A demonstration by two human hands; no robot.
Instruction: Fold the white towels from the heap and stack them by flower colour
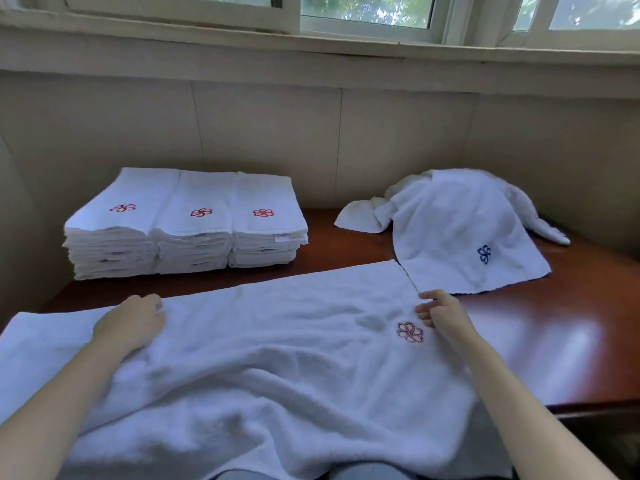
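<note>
White towel [277, 368] with a red flower [410, 332] is lying spread across the near part of the table [571, 323], its near edge hanging off toward the person's lap, wrinkled in the middle. Left hand [133, 323] is resting palm-down on the left part of the towel, fingers curled down into the cloth; looks like it's bunching the fabric, but the grip is hidden under the hand, so can't tell for sure. Right hand [440, 311] is sitting at the towel's far right corner, just beside the red flower, fingers loosely bent and touching the cloth, holding nothing that I can see.

Three stacks of folded towels [183, 233] are sitting side by side at the far left of the table, touching each other, each top towel showing a red flower.

Heap [460, 220] of unfolded towels is lying at the far right, the top one draped open with a blue flower [484, 254] near its front edge; its front corner is lying just beside the spread towel's far corner.

Behind the table a pale panelled wall [311, 133] is running up to a window sill [346, 43]
</note>
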